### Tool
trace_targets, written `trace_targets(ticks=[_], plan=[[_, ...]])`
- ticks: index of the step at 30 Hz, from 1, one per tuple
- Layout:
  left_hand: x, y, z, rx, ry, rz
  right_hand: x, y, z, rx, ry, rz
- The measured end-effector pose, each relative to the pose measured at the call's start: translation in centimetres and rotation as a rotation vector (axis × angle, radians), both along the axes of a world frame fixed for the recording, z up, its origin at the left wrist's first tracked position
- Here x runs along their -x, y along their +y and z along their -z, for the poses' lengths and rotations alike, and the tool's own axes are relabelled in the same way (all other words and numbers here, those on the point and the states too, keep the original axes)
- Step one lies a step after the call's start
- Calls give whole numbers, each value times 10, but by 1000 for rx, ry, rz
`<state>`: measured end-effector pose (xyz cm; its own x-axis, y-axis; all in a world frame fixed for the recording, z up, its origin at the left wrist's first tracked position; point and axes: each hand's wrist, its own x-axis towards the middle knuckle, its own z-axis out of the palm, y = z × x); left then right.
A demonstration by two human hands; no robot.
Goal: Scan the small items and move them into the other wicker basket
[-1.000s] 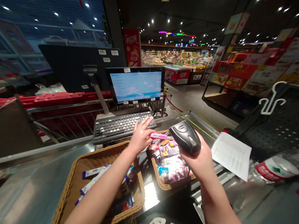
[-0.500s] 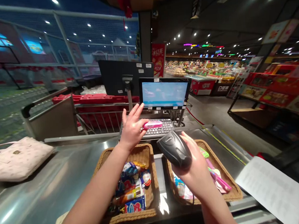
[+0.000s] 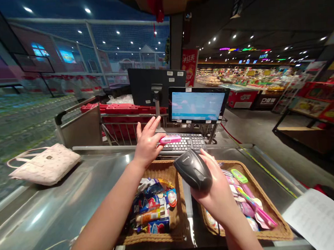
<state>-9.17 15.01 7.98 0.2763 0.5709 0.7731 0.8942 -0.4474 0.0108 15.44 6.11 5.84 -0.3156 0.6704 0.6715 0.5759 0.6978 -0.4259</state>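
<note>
My left hand pinches a small pink packaged item between thumb and forefinger, its other fingers raised. A barcode label shows on the item, which is held in front of the keyboard. My right hand is wrapped round a black handheld barcode scanner, whose head points up and left, toward the pink item but apart from it. Under my left forearm stands a wicker basket of snack packets. Partly behind my right hand is a second wicker basket with pink and green goods.
A pale handbag lies on the metal counter at left. Behind the keyboard stand a lit screen and a dark monitor back. White paper lies at right. A shopping cart is beyond the counter.
The view has turned left, so the baskets, screens and handbag sit further right. Both hands keep nearly the same place in view, with the pink item and the scanner still held.
</note>
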Motion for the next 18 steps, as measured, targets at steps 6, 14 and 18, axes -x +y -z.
trace_targets(ticks=[6, 14, 18], plan=[[7, -5, 8, 13, 4, -19, 3, 4, 3, -9, 18, -2], [18, -16, 31, 72, -5, -61, 11, 14, 14, 14, 34, -11], [25, -22, 48, 133, -10, -94, 16, 20, 25, 67, 31, -21]])
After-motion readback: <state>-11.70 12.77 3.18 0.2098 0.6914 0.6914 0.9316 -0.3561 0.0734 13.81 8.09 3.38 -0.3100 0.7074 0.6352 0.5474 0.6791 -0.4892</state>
